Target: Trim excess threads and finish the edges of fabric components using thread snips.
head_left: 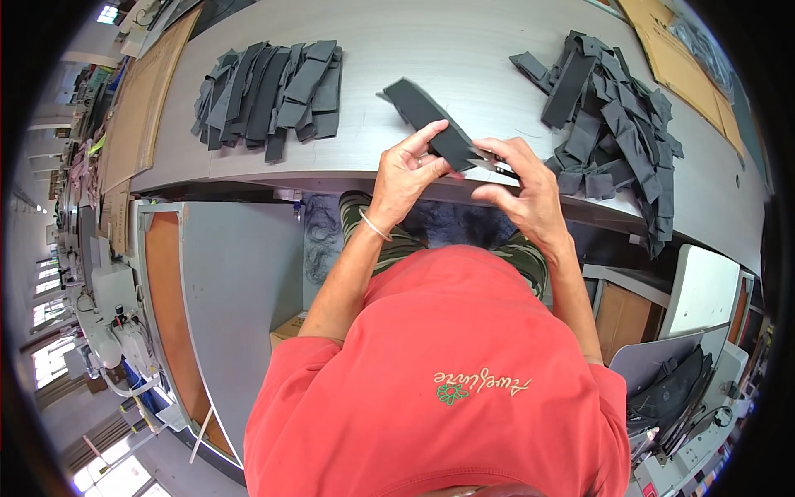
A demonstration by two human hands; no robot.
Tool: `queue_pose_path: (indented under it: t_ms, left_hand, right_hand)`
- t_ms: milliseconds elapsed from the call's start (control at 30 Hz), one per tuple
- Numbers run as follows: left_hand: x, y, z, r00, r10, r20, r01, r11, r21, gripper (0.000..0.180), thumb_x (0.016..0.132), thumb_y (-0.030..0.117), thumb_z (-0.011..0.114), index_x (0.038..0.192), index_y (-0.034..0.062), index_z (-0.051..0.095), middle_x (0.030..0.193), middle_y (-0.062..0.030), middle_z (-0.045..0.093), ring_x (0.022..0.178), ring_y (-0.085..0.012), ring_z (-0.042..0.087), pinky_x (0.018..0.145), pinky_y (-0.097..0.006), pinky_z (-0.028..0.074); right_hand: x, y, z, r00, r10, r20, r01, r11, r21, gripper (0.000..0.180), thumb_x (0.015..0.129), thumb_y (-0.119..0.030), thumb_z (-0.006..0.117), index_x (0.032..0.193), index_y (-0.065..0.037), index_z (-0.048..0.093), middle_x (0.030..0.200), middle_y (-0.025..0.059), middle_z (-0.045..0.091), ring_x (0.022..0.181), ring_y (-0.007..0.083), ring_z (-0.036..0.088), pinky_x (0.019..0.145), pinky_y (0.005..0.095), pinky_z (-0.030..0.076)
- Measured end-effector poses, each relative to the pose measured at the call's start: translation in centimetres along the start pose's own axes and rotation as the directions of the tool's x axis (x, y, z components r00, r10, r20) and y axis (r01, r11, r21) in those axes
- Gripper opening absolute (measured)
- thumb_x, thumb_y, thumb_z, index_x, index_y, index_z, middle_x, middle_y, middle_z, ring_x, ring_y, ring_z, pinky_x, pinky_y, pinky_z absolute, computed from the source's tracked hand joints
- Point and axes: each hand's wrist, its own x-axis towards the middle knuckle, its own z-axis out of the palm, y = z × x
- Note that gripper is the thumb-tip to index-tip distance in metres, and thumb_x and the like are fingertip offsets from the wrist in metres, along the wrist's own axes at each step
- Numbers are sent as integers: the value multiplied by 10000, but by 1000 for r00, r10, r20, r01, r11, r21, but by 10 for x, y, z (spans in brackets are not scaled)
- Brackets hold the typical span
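Observation:
Over the front edge of the table, my left hand (401,180) pinches a dark grey folded fabric strip (424,114) between thumb and fingers. The strip slants away to the far left. At its near end, my right hand (534,197) grips small thread snips (494,166), with the blades against or very close to the fabric. Its thumb stands apart from the curled fingers. On the left of the table lies a row of similar grey strips (270,93), laid side by side and overlapping. A looser, tangled heap of grey strips (614,124) is on the right, some hanging over the table edge.
The pale table (422,41) runs across in front of me. Cardboard sheets (149,116) lie at its left end, and more cardboard (687,70) with a clear plastic bag (702,50) at the far right. Below are a grey cabinet panel (240,273) and a white board (701,290).

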Motion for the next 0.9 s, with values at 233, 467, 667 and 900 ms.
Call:
queue_pose_path:
  t_ms: [233,467,667,900]
  left_hand:
    - [0,6,18,993,21,-113,62,729,681,437,783,113,737,1201,88,613,752,-28,674,695,-69,618,621,-238,484]
    - [1,10,16,958,287,-8,-86,313,946,450,725,216,752,1155,160,630,1080,-68,655,919,-275,549,881,-364,422]
    - [5,-10,-2,998,40,-54,-22,954,300,381,836,178,660,1172,87,504,1257,-133,506,1049,-217,522,930,-384,410]
    - [7,-3,-5,987,-49,151,-11,928,372,300,884,161,612,1136,60,483,1092,-88,562,1000,-149,530,887,-309,433]
  right_hand:
    - [4,21,15,986,157,-51,-155,987,41,169,781,-53,693,947,-40,661,790,66,654,705,159,626,634,276,483]
    - [8,32,26,952,265,-150,-228,947,228,84,851,-88,655,858,-12,621,632,-17,529,596,40,408,517,228,333]
    - [17,30,13,948,279,-154,-216,918,331,136,865,-127,646,852,6,623,647,-51,512,611,42,401,547,227,334]
    - [16,38,6,916,400,-16,-302,717,629,129,892,-166,636,903,-38,643,624,-92,436,491,0,271,442,199,179]
